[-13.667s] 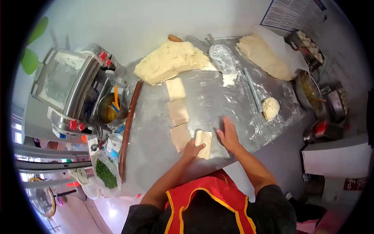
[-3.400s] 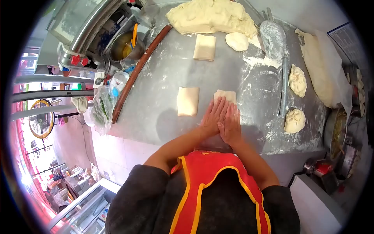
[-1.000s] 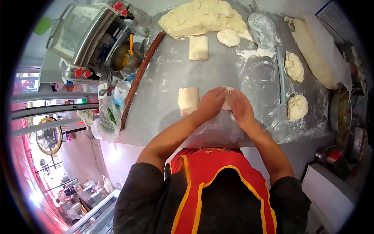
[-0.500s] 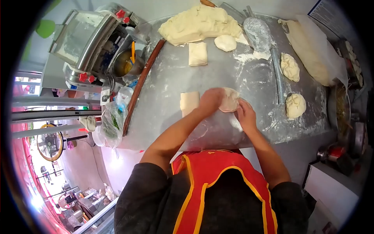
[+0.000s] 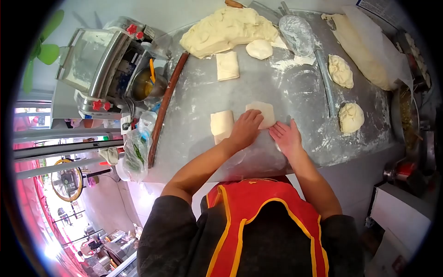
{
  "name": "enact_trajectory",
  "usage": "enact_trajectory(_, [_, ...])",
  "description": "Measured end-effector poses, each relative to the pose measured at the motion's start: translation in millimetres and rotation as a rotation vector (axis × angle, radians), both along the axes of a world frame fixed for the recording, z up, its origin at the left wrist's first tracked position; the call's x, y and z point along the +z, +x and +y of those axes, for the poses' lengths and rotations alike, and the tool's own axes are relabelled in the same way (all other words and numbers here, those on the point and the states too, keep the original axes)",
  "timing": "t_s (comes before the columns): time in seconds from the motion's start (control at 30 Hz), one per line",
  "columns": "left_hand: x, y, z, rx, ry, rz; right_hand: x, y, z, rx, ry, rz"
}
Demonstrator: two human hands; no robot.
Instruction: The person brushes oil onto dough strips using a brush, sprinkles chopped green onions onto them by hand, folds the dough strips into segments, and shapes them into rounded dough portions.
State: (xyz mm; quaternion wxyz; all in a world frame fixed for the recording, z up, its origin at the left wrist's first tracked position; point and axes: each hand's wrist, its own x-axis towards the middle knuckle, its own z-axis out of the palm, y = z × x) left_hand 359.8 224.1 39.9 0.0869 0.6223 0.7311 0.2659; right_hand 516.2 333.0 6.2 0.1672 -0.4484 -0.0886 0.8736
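A flattened piece of dough [image 5: 265,111] lies on the metal table near its front. My left hand [image 5: 248,128] is closed at the left edge of this piece, its fingertips on the dough. Fingers spread, my right hand [image 5: 287,136] rests palm up or sideways at the lower right edge of the same piece. Just left of my left hand is a folded dough rectangle [image 5: 221,123], and another folded rectangle [image 5: 227,66] lies farther back. A small round dough piece [image 5: 259,49] sits beside the large dough mass [image 5: 226,31].
A red-brown rolling pin [image 5: 169,108] lies along the left, near a metal bowl [image 5: 147,85] and a dough machine [image 5: 96,60]. On the right are a grey rod [image 5: 326,85], two dough balls [image 5: 340,71] and a covered dough sheet [image 5: 362,53]. A floury scoop [image 5: 296,34] lies behind.
Earlier both hands pressed and then cupped the front piece; it now lies flatter and more exposed. My right hand has opened at its edge. The view has shifted slightly.
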Motion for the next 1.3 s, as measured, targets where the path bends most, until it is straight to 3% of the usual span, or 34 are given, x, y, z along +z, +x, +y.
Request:
enact_trajectory(0.17, [-28.9,-3.0,24.1,0.061,-0.018,0.009,-4.4,12.4,1.5,0.101,0.375,-0.174])
enact_trajectory(0.33, [-42.2,12.1,37.9,0.116,-0.181,0.193,-19.8,-10.4,-6.0,0.045,0.238,-0.172])
enact_trajectory(0.5, [-46.2,7.3,39.2,0.121,-0.15,0.186,-26.0,-38.9,-12.3,0.037,0.167,-0.196])
enact_trajectory(0.6, [-42.8,8.3,39.7,0.119,-0.153,0.213,5.1,-37.1,23.0,0.347,0.193,-0.283])
enact_trajectory(0.7, [-39.4,11.2,39.9,0.125,-0.153,0.193,-10.1,-41.2,62.7,0.358,0.675,-0.447])
enact_trajectory(0.73, [-38.4,11.3,39.8,0.127,-0.155,0.179,-1.9,-49.8,66.0,0.247,0.586,-0.37])
enact_trajectory(0.83, [-41.7,11.3,41.6,0.136,-0.16,0.215,-9.7,-71.1,55.0,0.38,0.549,-0.416])
enact_trajectory(0.97, [-40.1,11.8,41.1,0.133,-0.19,0.231,-37.5,-77.3,53.3,0.334,0.518,-0.428])
enact_trajectory(1.07, [-40.6,10.1,41.6,0.137,-0.158,0.195,-30.7,-74.6,69.7,0.628,0.666,-0.398])
enact_trajectory(1.17, [-49.6,4.3,33.7,0.235,-0.069,0.052,-22.0,-73.9,59.6,0.545,1.571,-0.541])
enact_trajectory(1.27, [-55.3,-8.3,8.9,0.441,-0.021,-0.192,-26.4,-53.1,31.9,0.47,1.677,-0.321])
enact_trajectory(1.3, [-52.8,-8.7,-4.9,0.482,-0.061,-0.304,-24.4,-39.5,23.4,0.523,1.546,-0.383])
